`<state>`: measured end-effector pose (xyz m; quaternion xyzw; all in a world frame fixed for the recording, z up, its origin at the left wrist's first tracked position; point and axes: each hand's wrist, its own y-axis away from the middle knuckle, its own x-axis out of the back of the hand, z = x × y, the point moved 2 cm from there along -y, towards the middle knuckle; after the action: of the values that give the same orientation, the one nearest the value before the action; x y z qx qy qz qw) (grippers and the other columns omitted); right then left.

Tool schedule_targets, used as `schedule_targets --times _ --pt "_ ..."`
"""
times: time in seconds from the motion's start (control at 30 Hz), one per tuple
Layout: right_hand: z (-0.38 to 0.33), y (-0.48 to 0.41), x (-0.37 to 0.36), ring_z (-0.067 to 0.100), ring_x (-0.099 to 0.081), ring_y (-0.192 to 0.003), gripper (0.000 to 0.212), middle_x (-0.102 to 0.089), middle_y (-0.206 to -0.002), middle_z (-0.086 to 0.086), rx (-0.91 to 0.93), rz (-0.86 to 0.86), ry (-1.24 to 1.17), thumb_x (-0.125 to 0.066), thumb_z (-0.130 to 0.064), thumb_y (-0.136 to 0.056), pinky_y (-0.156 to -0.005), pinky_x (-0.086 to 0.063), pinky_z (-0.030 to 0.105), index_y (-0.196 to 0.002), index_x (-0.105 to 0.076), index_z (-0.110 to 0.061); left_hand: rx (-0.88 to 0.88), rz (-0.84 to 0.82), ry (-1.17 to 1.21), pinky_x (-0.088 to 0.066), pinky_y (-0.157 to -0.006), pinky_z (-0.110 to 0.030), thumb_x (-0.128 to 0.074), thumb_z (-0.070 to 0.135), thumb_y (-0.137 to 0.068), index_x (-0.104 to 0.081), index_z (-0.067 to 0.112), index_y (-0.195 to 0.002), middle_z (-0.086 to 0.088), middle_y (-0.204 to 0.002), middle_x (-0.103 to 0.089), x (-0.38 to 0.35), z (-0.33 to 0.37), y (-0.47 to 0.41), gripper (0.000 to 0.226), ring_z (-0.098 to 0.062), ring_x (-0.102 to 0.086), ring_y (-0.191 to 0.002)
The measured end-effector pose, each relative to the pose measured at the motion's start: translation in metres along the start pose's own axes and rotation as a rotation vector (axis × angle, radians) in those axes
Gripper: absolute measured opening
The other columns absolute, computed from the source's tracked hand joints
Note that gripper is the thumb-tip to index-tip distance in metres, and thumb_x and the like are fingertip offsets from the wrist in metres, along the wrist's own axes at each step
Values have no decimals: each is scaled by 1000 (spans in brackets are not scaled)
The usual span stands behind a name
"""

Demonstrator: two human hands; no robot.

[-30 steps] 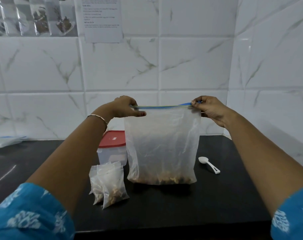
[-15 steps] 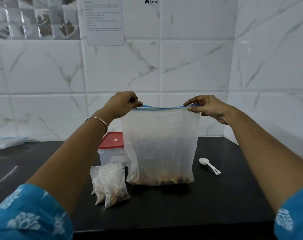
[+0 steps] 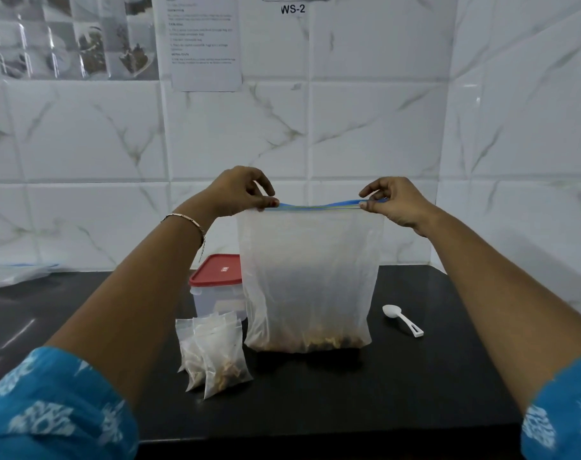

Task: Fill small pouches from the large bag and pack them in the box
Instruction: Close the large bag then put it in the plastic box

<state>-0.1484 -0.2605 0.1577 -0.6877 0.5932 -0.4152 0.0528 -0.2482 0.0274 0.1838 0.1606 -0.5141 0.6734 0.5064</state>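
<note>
Translucent plastic large bag (image 3: 307, 277) stands upright on the black counter (image 3: 315, 393), a low layer of brownish contents at its bottom. Left hand (image 3: 241, 192) pinches the left end of the blue zip strip (image 3: 319, 205) between thumb and fingers; right hand (image 3: 393, 202) pinches the right end likewise (strip dips slightly between them). Small pouches (image 3: 214, 351), filled, lean together just left of the bag's base. Box (image 3: 216, 290) with red lid closed sits behind the pouches, partly hidden by the bag. White scoop (image 3: 402, 319) lies on the counter to the bag's right, apart from it.
</note>
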Motion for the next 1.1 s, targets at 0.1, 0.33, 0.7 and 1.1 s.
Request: schedule_targets --times 0.1,0.33,0.7,1.1 --pt "0 -4 -2 15 -49 -74 18 -58 -83 3 -22 79 102 -75 -25 -84 -60 -40 22 -92 -69 -10 6 -19 -202 -39 -59 -16 -74 37 -82 -70 11 -89 -1 -76 -64 0 5 -1 28 -13 -54 -75" --pt "13 0 -5 14 -43 -61 37 -49 -69 -1 -100 264 72 -73 -43 -82 -57 -37 27 -88 -60 -8 76 57 -184 -38 -77 -26 -66 34 -90 -62 5 -111 -3 -102 -52 -18 -5 -1 36 -17 -47 -93" --pt "59 42 -39 14 -67 -99 27 -74 -99 -3 -306 -106 -448 -68 -37 -86 -80 -48 23 -102 -71 -15 269 294 845 -59 -70 -28 -78 25 -79 -53 11 -116 -11 -109 -60 -65 -34 27 46 -20 -67 -79" --pt "96 70 -51 5 -36 -50 21 -45 -66 -4 -550 -226 -350 -60 -34 -95 -37 -23 16 -84 -61 -15 527 -133 784 -37 -64 -25 -62 36 -91 -71 19 -90 8 -87 -71 -102 -75 71 19 -11 -57 -84"
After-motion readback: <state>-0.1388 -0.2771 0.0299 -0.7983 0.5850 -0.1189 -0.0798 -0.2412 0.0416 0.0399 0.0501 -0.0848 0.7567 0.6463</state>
